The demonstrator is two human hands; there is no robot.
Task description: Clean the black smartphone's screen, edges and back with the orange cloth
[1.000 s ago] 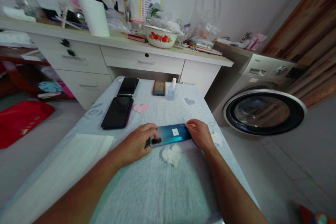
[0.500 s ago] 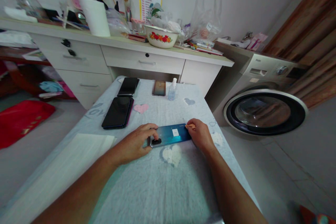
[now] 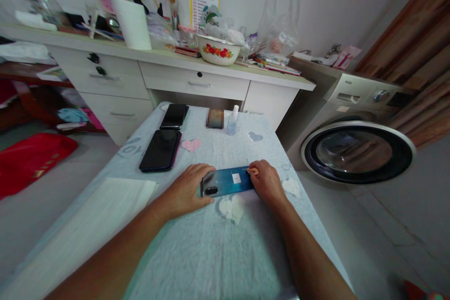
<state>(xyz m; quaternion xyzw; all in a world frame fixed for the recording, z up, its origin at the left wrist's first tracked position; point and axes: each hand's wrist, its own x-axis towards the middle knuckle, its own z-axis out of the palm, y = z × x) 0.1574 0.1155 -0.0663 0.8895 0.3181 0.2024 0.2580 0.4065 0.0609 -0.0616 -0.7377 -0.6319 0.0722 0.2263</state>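
Note:
A blue smartphone (image 3: 225, 186) lies back side up on the patterned cloth, with a white square label and a dark camera block showing. My left hand (image 3: 191, 188) grips its left end, thumb at the near edge and fingers at the far edge. At the phone's right end, my right hand (image 3: 265, 179) pinches a small orange piece (image 3: 253, 170) against the back; its kind is too small to make out. Beyond my left hand lie a black-screened phone (image 3: 161, 149) and another dark phone (image 3: 174, 115). A clear spray bottle (image 3: 232, 123) stands farther back.
The cloth-covered table (image 3: 211, 248) bears a pale folded sheet (image 3: 87, 215) at left and a blurred brown item (image 3: 215, 118) at the back. Behind stands a white desk (image 3: 168, 75) with a flowered basin (image 3: 218, 50). A washing machine (image 3: 348, 117) is at right.
My left fingers have come off the camera block and now hold the phone's edges. My right hand has shifted slightly left over the phone's end. The whole view has moved slightly.

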